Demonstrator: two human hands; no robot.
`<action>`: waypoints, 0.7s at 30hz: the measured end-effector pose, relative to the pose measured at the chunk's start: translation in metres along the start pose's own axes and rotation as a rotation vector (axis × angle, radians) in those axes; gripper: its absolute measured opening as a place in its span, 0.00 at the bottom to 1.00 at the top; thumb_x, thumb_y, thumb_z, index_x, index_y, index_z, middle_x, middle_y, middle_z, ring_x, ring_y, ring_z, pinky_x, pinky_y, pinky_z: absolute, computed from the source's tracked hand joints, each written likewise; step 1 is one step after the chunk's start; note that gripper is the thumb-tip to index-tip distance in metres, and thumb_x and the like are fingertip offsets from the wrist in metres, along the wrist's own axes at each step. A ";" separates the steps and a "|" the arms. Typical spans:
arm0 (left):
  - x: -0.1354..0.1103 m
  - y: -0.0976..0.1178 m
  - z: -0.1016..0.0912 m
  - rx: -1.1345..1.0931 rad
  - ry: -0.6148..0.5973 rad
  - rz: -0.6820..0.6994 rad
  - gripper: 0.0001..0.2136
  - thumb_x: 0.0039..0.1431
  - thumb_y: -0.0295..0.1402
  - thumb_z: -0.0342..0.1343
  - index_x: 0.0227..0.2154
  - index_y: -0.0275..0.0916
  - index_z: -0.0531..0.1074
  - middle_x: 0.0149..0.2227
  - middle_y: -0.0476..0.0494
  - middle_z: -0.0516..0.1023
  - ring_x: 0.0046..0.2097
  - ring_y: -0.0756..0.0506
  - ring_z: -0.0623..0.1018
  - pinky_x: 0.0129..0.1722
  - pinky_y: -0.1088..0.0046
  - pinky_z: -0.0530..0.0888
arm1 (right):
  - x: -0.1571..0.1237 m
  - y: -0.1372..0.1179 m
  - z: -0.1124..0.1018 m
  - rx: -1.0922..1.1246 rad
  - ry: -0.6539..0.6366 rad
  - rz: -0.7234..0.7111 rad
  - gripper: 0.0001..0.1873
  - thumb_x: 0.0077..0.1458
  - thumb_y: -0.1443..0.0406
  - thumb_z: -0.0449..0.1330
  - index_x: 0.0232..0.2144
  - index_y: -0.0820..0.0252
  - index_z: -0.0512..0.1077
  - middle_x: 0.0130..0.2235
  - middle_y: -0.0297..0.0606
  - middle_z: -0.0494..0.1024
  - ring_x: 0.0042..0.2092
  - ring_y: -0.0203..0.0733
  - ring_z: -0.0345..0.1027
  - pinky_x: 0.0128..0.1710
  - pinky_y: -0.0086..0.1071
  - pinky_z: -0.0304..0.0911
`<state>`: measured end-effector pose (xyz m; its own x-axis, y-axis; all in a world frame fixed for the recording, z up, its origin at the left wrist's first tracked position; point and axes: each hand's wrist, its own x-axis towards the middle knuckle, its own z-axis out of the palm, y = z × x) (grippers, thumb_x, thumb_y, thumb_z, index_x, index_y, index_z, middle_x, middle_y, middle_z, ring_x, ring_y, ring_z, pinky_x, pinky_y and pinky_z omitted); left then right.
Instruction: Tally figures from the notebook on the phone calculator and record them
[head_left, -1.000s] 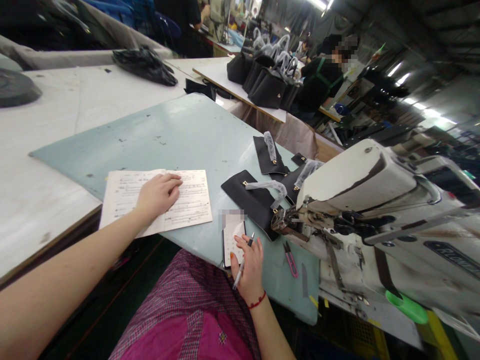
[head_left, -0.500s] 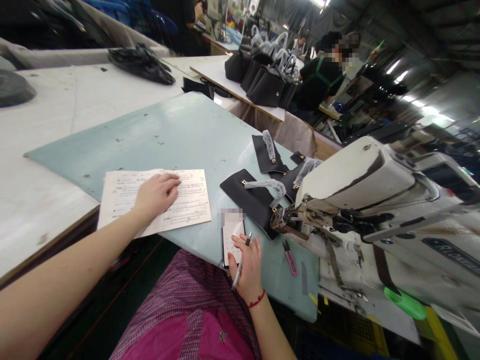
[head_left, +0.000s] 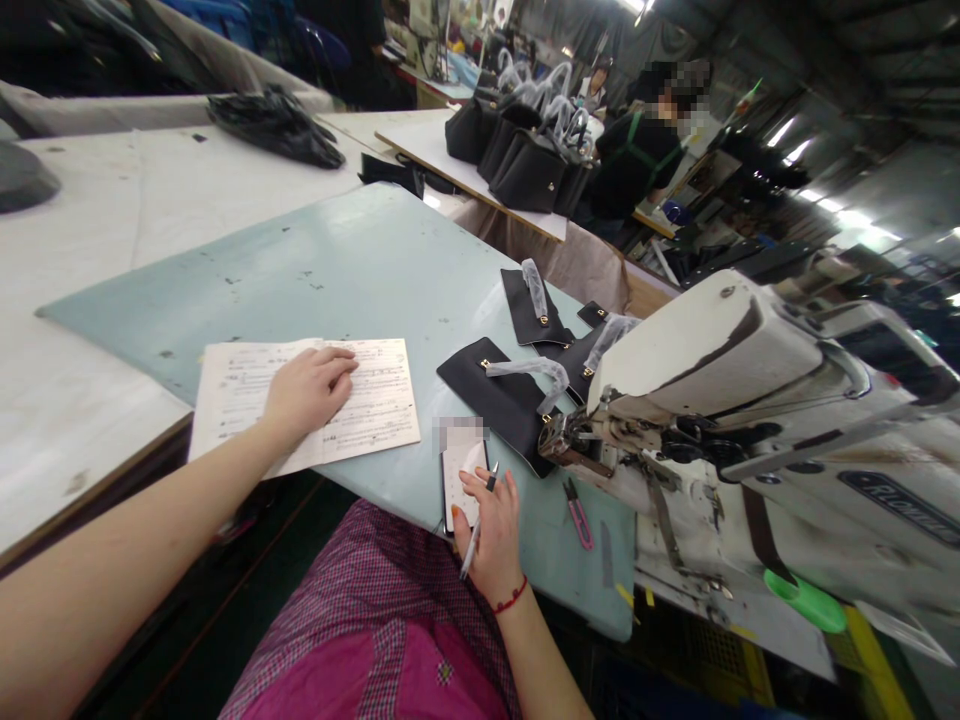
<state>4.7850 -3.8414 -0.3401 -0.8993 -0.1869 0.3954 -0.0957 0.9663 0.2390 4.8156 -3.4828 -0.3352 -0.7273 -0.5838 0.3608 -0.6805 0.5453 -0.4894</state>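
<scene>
Pale green table [head_left: 247, 270] runs under both hands, its surface scuffed and spotted. The left hand [head_left: 307, 392] lies palm down on a white printed sheet [head_left: 367, 400], its grip open and holding nothing. The print is too small to read, and the hand covers part of it. The right hand [head_left: 487, 530] curls around a slim pen [head_left: 471, 545], whose long axis slants down and to the left, with its dark upper end showing by the fingers and its pale lower end just above the table. That grip is closed on the pen, and the fingertips [head_left: 469, 482] rest over a phone [head_left: 459, 452], which lies with its long axis pointing away from the person. The phone's far end is blurred out and the hand hides its near part, so its screen cannot be made out. Just right of it lie black leather panels [head_left: 487, 390] with gold-coloured fittings and plastic-wrapped straps [head_left: 529, 368], partly cut off behind a white sewing machine [head_left: 697, 360]. Pink thread snips [head_left: 577, 515] sit on the table beside the machine.
</scene>
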 end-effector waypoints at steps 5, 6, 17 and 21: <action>0.001 -0.001 0.000 0.011 -0.021 0.002 0.14 0.63 0.35 0.44 0.44 0.39 0.73 0.52 0.49 0.72 0.48 0.42 0.69 0.48 0.62 0.68 | 0.000 0.000 0.000 0.000 -0.001 -0.011 0.18 0.59 0.67 0.55 0.52 0.56 0.62 0.52 0.39 0.73 0.59 0.46 0.59 0.65 0.54 0.39; 0.001 -0.001 0.000 0.011 -0.022 0.004 0.14 0.63 0.35 0.44 0.44 0.39 0.73 0.52 0.50 0.72 0.48 0.42 0.69 0.48 0.62 0.68 | 0.000 0.000 0.000 -0.001 -0.002 -0.012 0.18 0.59 0.67 0.55 0.52 0.56 0.62 0.52 0.39 0.73 0.59 0.46 0.59 0.65 0.54 0.39; 0.000 -0.001 0.001 0.009 -0.014 0.001 0.16 0.63 0.36 0.42 0.43 0.39 0.73 0.52 0.49 0.72 0.48 0.41 0.70 0.49 0.61 0.69 | -0.001 0.000 0.001 0.005 0.003 -0.001 0.20 0.58 0.67 0.55 0.53 0.55 0.62 0.52 0.37 0.73 0.59 0.44 0.59 0.65 0.53 0.39; 0.000 0.000 0.000 -0.021 -0.015 -0.019 0.16 0.62 0.37 0.41 0.43 0.41 0.73 0.52 0.49 0.72 0.49 0.40 0.70 0.50 0.59 0.69 | -0.001 0.001 0.001 0.006 0.017 -0.013 0.20 0.58 0.68 0.55 0.54 0.56 0.62 0.52 0.38 0.73 0.60 0.44 0.58 0.65 0.53 0.39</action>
<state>4.7846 -3.8411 -0.3398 -0.9037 -0.2020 0.3774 -0.1036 0.9587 0.2650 4.8161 -3.4823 -0.3370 -0.7200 -0.5804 0.3805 -0.6893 0.5342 -0.4895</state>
